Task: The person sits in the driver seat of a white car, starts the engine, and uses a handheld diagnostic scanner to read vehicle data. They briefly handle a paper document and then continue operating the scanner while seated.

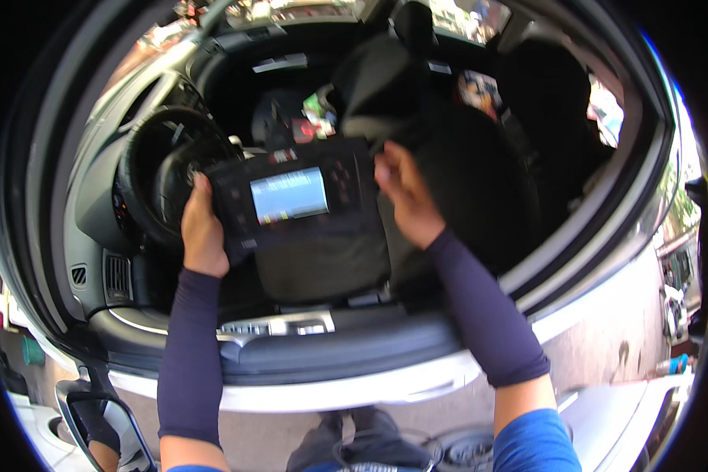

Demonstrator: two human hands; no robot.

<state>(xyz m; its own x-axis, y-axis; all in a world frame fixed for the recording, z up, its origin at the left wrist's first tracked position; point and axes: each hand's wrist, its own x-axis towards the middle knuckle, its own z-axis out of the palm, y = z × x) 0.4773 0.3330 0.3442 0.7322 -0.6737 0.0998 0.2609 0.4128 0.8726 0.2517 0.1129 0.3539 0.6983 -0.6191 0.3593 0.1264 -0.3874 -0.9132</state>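
Note:
A black handheld diagnostic scanner (pixel 346 214), with a lit blue-white screen and buttons on both sides, is held up in front of the car's open door window. My left hand (pixel 203 228) grips its left end, thumb on the front face. At the right end is my right hand (pixel 407 197), its fingers curled in and slightly blurred. Nothing shows between those fingers; whether they touch the scanner's edge is hard to tell. Dark sleeves cover both forearms.
The steering wheel (pixel 134 173) is behind the scanner to the left, dark seats (pixel 464 157) to the right. Below my hands runs the white car door (pixel 354 391) with its window switches (pixel 291 324). A side mirror (pixel 102 421) sticks out at lower left.

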